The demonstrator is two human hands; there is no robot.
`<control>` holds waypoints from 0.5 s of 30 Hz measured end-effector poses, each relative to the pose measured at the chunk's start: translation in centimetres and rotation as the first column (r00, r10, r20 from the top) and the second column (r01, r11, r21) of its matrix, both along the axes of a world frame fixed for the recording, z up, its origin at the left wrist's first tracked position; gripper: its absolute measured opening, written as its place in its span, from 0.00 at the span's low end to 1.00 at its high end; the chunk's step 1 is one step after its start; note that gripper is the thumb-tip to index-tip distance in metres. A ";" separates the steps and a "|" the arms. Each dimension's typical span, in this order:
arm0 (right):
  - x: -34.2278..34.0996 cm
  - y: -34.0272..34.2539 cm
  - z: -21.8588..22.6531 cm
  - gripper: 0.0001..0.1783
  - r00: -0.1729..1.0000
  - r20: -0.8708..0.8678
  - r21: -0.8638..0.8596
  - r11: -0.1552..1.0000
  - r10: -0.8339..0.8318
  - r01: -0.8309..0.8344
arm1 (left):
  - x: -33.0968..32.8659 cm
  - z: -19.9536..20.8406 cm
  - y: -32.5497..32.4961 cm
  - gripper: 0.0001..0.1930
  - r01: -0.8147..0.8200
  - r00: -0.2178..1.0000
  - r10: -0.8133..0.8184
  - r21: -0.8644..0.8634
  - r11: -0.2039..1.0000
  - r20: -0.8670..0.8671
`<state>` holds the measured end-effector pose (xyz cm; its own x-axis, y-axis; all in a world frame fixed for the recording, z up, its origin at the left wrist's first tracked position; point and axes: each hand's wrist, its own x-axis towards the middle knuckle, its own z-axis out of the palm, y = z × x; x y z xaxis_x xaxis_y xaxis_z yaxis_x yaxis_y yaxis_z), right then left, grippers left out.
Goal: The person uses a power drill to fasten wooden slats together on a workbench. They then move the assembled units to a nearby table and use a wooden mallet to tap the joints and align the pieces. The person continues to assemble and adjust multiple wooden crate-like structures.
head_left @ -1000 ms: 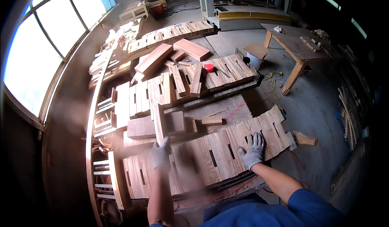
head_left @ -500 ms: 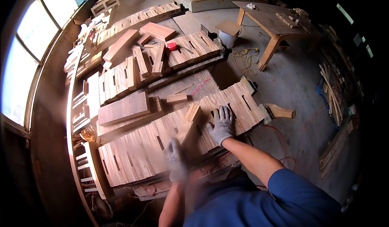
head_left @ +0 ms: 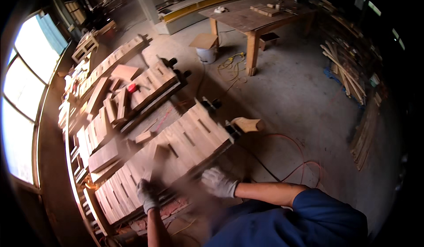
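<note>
A row of slotted wooden pieces (head_left: 190,136) lies side by side in a long clamp-like holder before me. My left hand (head_left: 147,196), in a grey work glove, is at the row's near edge, beside the lower end of a loose wooden block (head_left: 160,158) that lies slanted across the row. Its fingers look bent, and blur hides whether they grip the block or the edge. My right hand (head_left: 219,183), gloved too, hovers off the near edge of the row, fingers stretched out and holding nothing.
Behind lies a second slotted row (head_left: 154,81) with loose blocks and a red tape measure (head_left: 132,87) on it. A curved wooden piece (head_left: 247,124) juts out at the right end. Beyond are a white bucket (head_left: 206,55), a wooden table (head_left: 238,19) and a red hose (head_left: 302,152) on the floor.
My view has swung to the right. The right hand has lifted off the slotted row and come back past its near edge. The left hand stays by the loose block.
</note>
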<state>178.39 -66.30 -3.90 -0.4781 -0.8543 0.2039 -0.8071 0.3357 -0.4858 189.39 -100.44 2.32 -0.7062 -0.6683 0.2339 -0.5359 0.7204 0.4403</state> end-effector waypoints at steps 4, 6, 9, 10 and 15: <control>3.2 11.7 -1.3 0.26 0.936 0.351 0.397 0.904 0.011 -0.160 | 0.3 -4.0 -2.5 0.12 -0.082 0.996 0.076 -0.133 0.988 -0.049; 4.1 18.6 -3.0 0.26 0.795 0.496 0.619 0.785 -0.350 -0.040 | -1.2 -3.1 -2.0 0.07 -0.024 0.993 0.034 -0.088 0.996 0.111; 6.1 28.9 -8.9 0.34 0.552 0.399 0.829 0.545 -0.732 0.123 | -2.1 -3.1 -2.9 0.03 -0.022 0.988 0.024 -0.017 1.000 0.151; 7.6 32.1 -11.2 0.34 0.444 0.329 0.857 0.461 -0.834 0.230 | -2.4 -3.2 -3.1 0.04 -0.006 0.980 0.014 -0.043 0.999 0.199; 12.7 38.5 -9.3 0.35 -0.001 0.186 0.911 0.171 -0.983 0.375 | -1.8 -5.4 -5.9 0.15 -0.107 0.986 0.099 0.052 0.993 0.138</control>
